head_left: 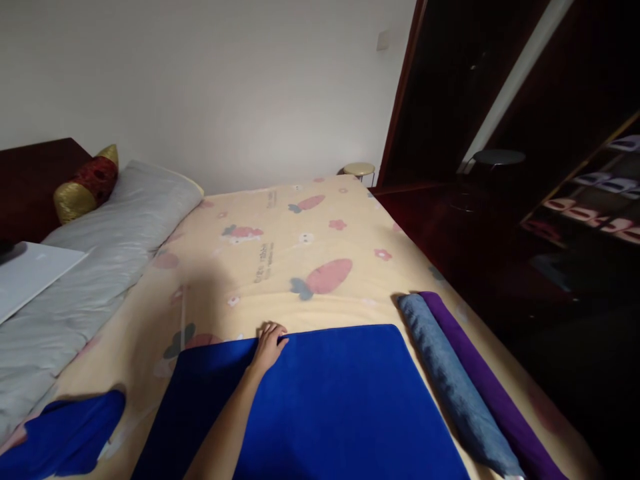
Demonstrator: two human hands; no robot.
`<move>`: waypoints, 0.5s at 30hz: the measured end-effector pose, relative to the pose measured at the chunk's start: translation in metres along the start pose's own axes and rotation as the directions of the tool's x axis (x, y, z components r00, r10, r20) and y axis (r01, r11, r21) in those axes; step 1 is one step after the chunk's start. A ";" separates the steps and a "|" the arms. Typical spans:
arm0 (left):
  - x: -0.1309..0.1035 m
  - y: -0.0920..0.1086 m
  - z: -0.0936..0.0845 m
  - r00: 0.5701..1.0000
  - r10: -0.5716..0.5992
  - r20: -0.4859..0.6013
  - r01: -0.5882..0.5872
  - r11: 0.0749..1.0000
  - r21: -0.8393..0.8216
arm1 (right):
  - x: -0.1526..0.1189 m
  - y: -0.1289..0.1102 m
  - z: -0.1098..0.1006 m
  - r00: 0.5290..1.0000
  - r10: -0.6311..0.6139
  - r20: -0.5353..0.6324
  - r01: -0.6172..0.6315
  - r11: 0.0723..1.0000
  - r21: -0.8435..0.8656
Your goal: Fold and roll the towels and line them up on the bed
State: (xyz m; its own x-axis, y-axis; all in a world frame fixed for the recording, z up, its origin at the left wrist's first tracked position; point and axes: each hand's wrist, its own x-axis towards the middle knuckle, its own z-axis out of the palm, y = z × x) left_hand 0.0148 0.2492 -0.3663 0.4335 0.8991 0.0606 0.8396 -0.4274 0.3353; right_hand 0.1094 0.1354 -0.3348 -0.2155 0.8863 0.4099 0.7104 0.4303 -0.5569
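A blue towel [340, 400] lies spread out on the bed, its far edge nearly straight and its near part cut off by the frame. My left hand [270, 340] is at that far edge, palm down, with bent fingers and thumb closed about the cloth. The forearm crosses over the towel from below. Right of the towel lies a grey-blue rolled cloth [455, 380], and against it a purple rolled cloth [490, 380]. A crumpled blue cloth [75, 427] rests at the lower left. My right hand is out of view.
The bed [280, 267] has a yellow sheet with carrot prints. Along its left lie a grey pillow [145, 207], a red and gold cushion [90, 183] and a white flat object [35, 270]. Past the right edge are stools [359, 169] and a shoe rack [590, 180].
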 end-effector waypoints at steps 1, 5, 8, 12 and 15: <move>0.001 -0.001 0.000 1.000 -0.023 0.011 0.023 1.000 -0.004 | 0.018 0.004 -0.002 1.000 0.017 -0.011 -0.017 1.000 0.025; 0.007 0.000 0.000 0.992 -0.117 0.047 0.118 0.993 -0.019 | 0.069 0.006 -0.012 0.994 0.095 -0.048 -0.087 0.986 0.139; 0.011 0.004 -0.003 0.982 -0.182 0.059 0.184 0.982 -0.040 | 0.087 -0.006 -0.022 0.984 0.170 -0.060 -0.151 0.960 0.237; 0.013 0.011 -0.014 0.970 -0.239 0.044 0.242 0.965 -0.099 | 0.092 -0.027 -0.044 0.953 0.297 -0.066 -0.249 0.885 0.394; 0.014 0.015 -0.029 0.963 -0.268 -0.003 0.264 0.950 -0.168 | 0.080 -0.043 -0.069 0.928 0.371 -0.046 -0.294 0.801 0.522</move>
State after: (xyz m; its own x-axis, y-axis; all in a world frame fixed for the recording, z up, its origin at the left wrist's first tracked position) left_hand 0.0237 0.2584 -0.3328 0.1918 0.9810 -0.0291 0.8568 -0.1529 0.4925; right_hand 0.1081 0.1758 -0.2288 0.0946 0.9737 0.2074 0.2824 0.1735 -0.9435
